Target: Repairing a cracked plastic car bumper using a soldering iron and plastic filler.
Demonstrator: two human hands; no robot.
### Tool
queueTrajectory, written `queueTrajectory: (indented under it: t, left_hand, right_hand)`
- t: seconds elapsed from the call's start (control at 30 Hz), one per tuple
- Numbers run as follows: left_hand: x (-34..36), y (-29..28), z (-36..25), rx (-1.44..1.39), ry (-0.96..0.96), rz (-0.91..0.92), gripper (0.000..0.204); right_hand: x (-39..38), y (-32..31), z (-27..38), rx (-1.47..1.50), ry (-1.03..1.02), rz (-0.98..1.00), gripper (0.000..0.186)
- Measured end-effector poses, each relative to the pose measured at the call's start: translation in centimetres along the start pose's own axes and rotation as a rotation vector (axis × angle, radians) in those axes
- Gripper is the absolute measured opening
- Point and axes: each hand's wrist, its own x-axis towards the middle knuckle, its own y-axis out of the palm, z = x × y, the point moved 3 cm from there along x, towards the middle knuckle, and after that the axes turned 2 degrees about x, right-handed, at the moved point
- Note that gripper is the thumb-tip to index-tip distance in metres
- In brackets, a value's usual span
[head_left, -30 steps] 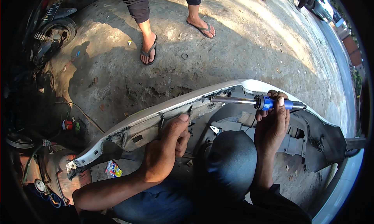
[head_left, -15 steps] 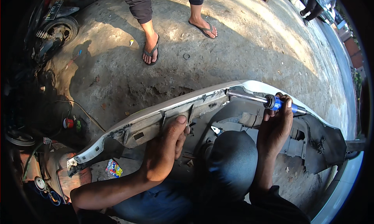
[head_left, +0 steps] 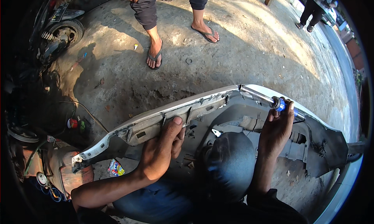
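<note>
A white car bumper [head_left: 175,110] lies across my lap with its grey inner side toward me. My left hand [head_left: 165,146] is closed on the bumper's inner flange, thumb on top and fingers curled below. A soldering iron [head_left: 257,94], with a long metal barrel, black collar and blue handle, is gripped in my right hand [head_left: 277,126]. Its barrel points left and its tip touches the bumper's upper edge near the bend. A dark cord leaves the handle's far end. My knee [head_left: 231,157] rises between both arms.
Beyond the bumper stands a person in flip-flops [head_left: 155,54]; another person [head_left: 313,9] is at the far right. A motorcycle wheel [head_left: 66,33] is at the far left. An orange-red tank with a gauge [head_left: 41,179] stands at lower left, near a colourful packet [head_left: 115,168].
The soldering iron's tip has shifted right along the bumper's edge to the bend. My left hand keeps its hold. The whole view has tilted slightly.
</note>
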Motion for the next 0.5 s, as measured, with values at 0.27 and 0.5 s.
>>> queueTrajectory:
  t: [0.27,0.5]
  left_hand:
    - [-0.6,0.4,-1.1,-0.095,-0.085,0.030,0.037]
    - [1.2,-1.5,-0.7,0.147,-0.078,0.156,0.038]
  right_hand:
    - [-0.2,0.4,-0.2,-0.037,0.062,0.079,0.031]
    - [0.6,1.0,0.3,-0.043,0.061,0.227,0.028]
